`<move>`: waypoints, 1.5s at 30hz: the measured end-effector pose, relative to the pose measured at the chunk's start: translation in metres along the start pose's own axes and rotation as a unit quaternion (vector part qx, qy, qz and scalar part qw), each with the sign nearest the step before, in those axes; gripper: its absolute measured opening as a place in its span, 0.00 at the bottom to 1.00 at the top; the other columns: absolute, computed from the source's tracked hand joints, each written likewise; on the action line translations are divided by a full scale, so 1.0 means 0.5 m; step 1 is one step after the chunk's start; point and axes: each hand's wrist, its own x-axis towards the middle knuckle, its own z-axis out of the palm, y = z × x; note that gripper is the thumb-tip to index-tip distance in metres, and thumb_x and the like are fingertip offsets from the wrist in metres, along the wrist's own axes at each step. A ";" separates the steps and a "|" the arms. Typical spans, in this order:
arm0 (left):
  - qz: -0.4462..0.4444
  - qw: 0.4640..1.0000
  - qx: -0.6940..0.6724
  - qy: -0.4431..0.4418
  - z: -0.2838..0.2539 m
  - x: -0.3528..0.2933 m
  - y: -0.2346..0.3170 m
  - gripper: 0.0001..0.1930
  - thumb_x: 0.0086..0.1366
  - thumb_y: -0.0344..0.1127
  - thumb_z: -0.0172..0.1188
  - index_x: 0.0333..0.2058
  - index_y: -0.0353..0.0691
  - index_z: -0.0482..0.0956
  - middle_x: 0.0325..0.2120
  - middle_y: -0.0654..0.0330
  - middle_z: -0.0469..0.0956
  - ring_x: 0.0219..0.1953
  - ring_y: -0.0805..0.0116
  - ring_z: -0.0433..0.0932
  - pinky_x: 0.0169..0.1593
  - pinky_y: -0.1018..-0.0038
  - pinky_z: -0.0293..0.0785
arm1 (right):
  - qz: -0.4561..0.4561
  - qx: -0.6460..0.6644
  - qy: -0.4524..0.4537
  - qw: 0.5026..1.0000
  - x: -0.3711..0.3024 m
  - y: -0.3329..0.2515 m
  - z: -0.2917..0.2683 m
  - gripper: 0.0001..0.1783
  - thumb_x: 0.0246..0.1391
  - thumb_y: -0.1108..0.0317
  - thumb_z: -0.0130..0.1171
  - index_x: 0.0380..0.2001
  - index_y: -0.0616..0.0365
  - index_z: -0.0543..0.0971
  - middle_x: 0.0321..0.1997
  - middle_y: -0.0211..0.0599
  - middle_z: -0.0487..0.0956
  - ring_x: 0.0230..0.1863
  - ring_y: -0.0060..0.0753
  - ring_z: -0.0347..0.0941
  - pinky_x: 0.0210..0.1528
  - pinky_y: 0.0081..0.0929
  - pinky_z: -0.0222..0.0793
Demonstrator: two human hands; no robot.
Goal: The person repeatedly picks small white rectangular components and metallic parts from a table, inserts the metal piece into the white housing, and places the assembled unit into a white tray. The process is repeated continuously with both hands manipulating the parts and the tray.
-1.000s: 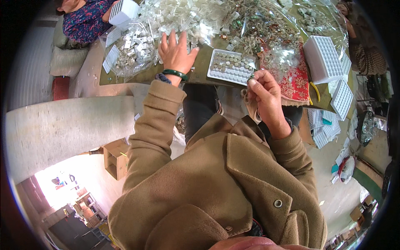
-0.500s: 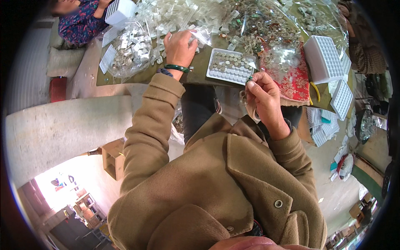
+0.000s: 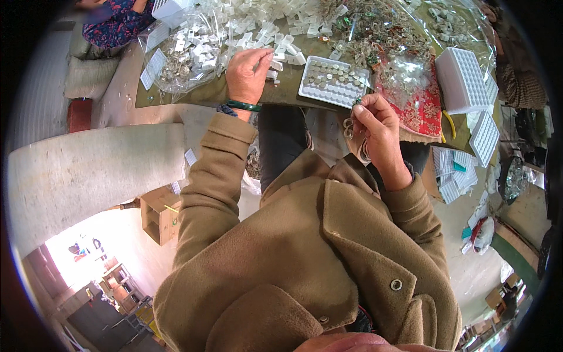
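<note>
My left hand [image 3: 246, 75], a dark green bangle at its wrist, is at the table's near edge beside loose white plastic pieces [image 3: 284, 44]. Its thumb and fingertips are pinched together; whatever they hold is too small to make out. To the right, my right hand [image 3: 380, 122] pinches a small green piece with a looped beige cord [image 3: 349, 128] hanging below the fingers. Between the hands lies a white tray [image 3: 328, 92] of round wells, its far rows filled with small greyish discs. The right hand is just below the tray's right corner.
A clear bag of white pieces [image 3: 190, 56] sits at the left. Tangled corded trinkets [image 3: 381, 26] are heaped at the back. A red floral cloth [image 3: 419, 114], yellow-handled tool [image 3: 449, 125] and stacked white trays [image 3: 462, 79] are on the right. Another person [image 3: 117, 26] sits far left.
My left hand has moved slightly down, away from the clear plastic film that was at its fingertips. My right hand keeps its pinch, and the cord hangs lower in view. The whole view has shifted slightly.
</note>
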 end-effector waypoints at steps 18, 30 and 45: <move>-0.420 0.680 -0.586 -0.132 -0.044 -0.064 0.208 0.07 0.68 0.32 0.56 0.42 0.37 0.77 0.34 0.60 0.80 0.32 0.76 0.79 0.36 0.80 0.79 | -0.025 0.029 -0.019 0.999 0.005 -0.005 0.026 0.03 0.56 0.74 0.58 0.34 0.60 0.74 0.29 0.25 0.73 0.31 0.17 0.69 0.36 0.18 0.64; -0.475 0.495 -0.716 -0.131 0.009 -0.116 0.302 0.11 0.66 0.31 0.58 0.46 0.37 0.74 0.41 0.62 0.76 0.42 0.71 0.77 0.52 0.73 0.74 | -0.085 -0.132 -0.001 0.988 -0.019 -0.008 0.022 0.05 0.56 0.71 0.59 0.33 0.61 0.75 0.24 0.24 0.75 0.26 0.13 0.69 0.26 0.15 0.63; -0.400 0.633 -0.646 -0.148 -0.004 -0.115 0.287 0.17 0.64 0.28 0.61 0.50 0.36 0.72 0.39 0.61 0.77 0.40 0.74 0.76 0.45 0.78 0.74 | 0.051 -0.002 -0.059 0.997 -0.011 -0.011 0.014 0.03 0.58 0.71 0.57 0.33 0.59 0.76 0.27 0.24 0.73 0.28 0.17 0.68 0.32 0.18 0.64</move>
